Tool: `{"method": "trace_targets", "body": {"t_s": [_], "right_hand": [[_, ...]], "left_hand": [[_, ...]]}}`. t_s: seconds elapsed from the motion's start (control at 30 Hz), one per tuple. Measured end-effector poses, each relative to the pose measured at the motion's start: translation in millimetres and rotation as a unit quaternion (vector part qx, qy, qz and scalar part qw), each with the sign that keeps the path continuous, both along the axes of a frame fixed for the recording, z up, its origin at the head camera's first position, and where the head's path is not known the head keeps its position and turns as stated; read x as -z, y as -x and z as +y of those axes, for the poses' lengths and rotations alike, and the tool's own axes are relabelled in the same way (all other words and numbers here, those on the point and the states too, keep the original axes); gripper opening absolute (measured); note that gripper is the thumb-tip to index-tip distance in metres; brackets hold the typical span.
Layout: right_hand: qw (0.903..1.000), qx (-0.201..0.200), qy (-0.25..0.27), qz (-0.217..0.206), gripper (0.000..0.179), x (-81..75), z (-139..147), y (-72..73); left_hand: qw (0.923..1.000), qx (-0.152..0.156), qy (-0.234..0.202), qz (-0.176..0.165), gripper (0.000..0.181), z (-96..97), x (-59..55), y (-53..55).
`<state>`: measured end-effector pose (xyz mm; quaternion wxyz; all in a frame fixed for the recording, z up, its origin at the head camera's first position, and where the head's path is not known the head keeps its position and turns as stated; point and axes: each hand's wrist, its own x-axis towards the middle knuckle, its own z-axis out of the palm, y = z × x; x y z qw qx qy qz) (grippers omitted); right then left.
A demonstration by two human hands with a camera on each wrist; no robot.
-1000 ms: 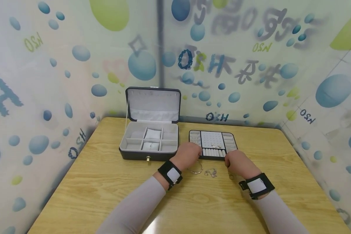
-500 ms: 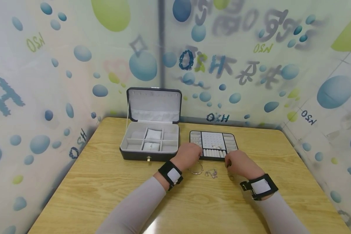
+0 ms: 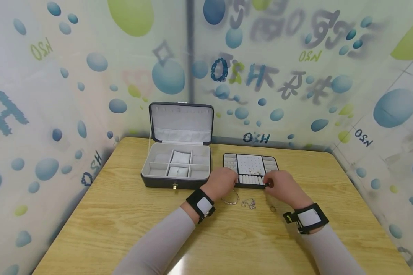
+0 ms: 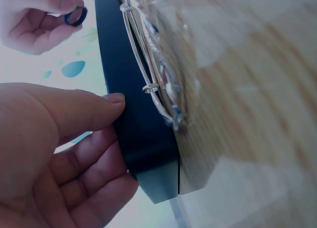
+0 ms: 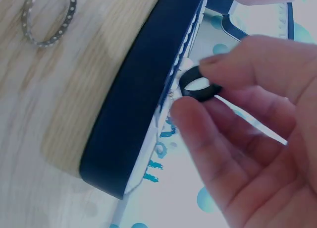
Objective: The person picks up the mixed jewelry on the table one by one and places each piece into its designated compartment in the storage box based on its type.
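Note:
My left hand grips the near left corner of a black-sided jewelry tray, thumb on its front wall and fingers along the top edge. Between the thumb and fingertips of my right hand is a black ring, held right by the tray's near right end, close to the white ring rolls. Small earrings sit on the tray's dotted panel. In front of the tray lie a thin bangle, a silver chain necklace and a stone-studded ring.
An opened jewelry box stands left of the tray, its lid raised near the wall. Light cushions fill its middle compartments. The wooden table meets patterned walls at the back and sides.
My right hand has moved slightly up and toward the tray's front edge with the black ring, uncovering more of the ring on the table. My left hand stays at the tray corner.

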<state>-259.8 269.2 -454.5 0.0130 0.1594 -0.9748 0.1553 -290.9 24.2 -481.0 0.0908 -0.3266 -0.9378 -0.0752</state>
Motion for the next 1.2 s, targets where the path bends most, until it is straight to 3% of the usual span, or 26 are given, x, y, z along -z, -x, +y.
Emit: {"method": "trace_targets", "body": {"t_s": [0.23,0.37,0.77,1.2], "right_hand": [[0.9964,0.014,0.035,0.075,0.013,10.7,0,3.3],[0.9940,0.017,0.052,0.094,0.013,16.5,-1,3.9],[0.9923,0.013,0.089,0.085,0.017,28.5,-3,6.5],[0.9928,0.014,0.103,0.061,0.015,30.1,-2,6.9]], "left_hand": [[0.9999,-0.001,0.006,0.010,0.019,-0.4,2.8,1.2],[0.9999,0.001,0.008,0.015,0.018,-0.4,4.0,1.5],[0.9998,0.005,0.012,0.018,0.020,-0.4,5.1,2.1],[0.9999,0.004,0.011,0.009,0.019,-0.6,2.1,1.3]]}}
